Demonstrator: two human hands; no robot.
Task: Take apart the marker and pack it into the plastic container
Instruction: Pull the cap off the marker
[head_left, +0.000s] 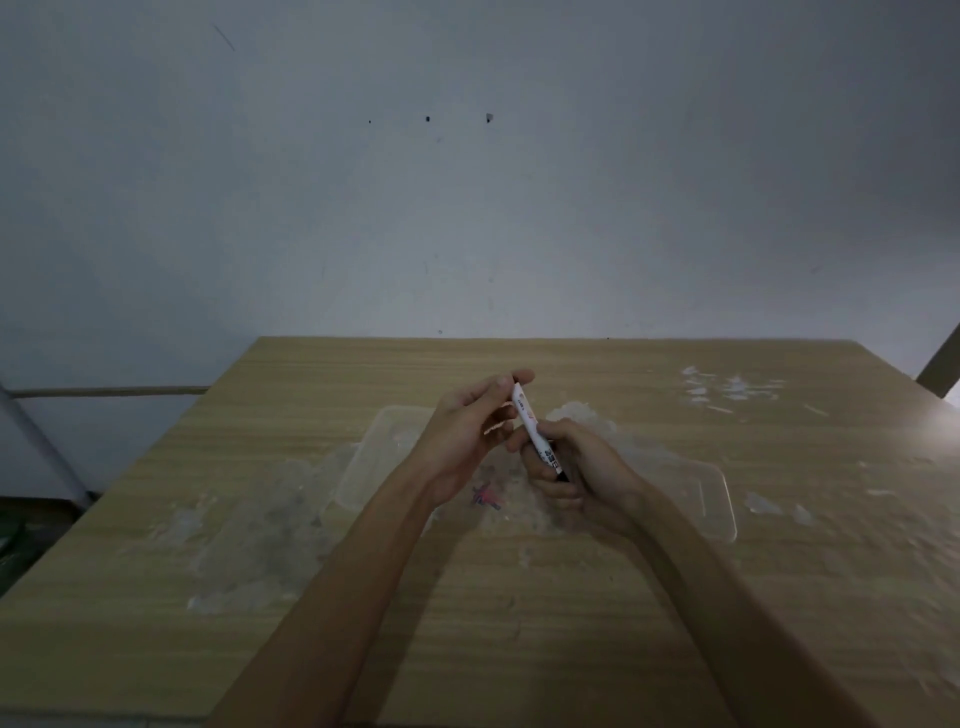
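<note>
holding the marker (535, 431) tilted above the counter (519, 597), right hand (576, 467) gripping its near end, left hand (467, 431) pinching the far end; a small pink piece (487, 496) lies below, plastic container (363, 467) apparently unpacked.

Head view looks down, close over table (519, 623).

We see a matt wood-grain table (571, 597) smeared with pale rough residue — on it a clear glossy plastic container (363, 467) and lid (711, 499); the marker (535, 426) looks like smooth white plastic.
</note>
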